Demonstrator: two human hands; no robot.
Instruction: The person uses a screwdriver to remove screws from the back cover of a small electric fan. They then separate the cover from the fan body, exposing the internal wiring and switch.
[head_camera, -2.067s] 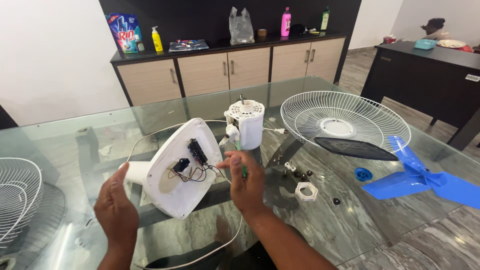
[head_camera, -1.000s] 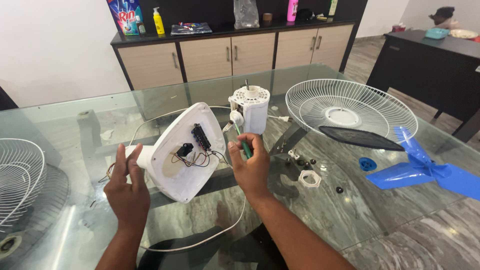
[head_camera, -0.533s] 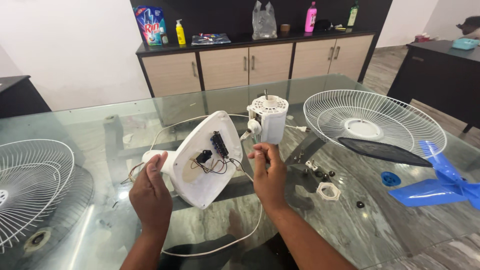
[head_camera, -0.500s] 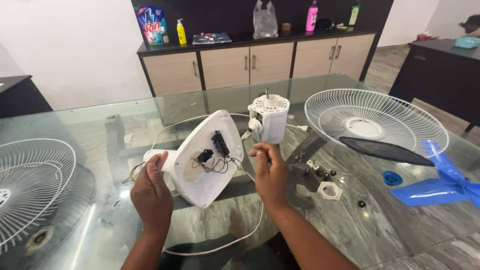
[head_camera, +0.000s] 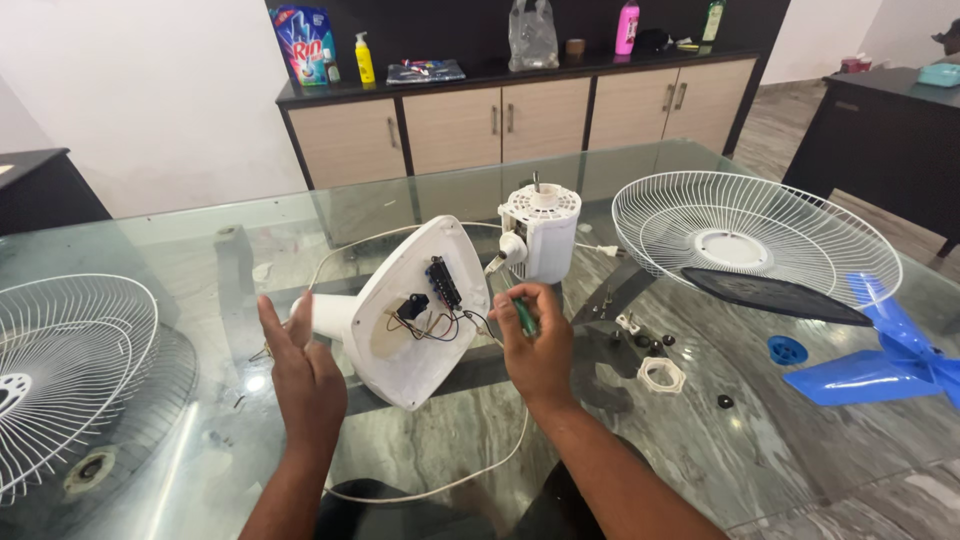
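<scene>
The white fan base (head_camera: 405, 315) lies tipped on its side on the glass surface (head_camera: 180, 250), its flat underside turned toward the camera and its round neck pointing left. The open underside shows a black terminal strip, a small black part and thin red and dark wires. A green-handled screwdriver (head_camera: 524, 318) stands nearly upright in the right hand (head_camera: 537, 345), just right of the base's lower edge, its shaft hidden.

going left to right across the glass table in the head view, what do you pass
wire fan guard → left hand → white fan base → right hand holding a green screwdriver → white plastic nut → second wire fan guard → blue fan blade
</scene>
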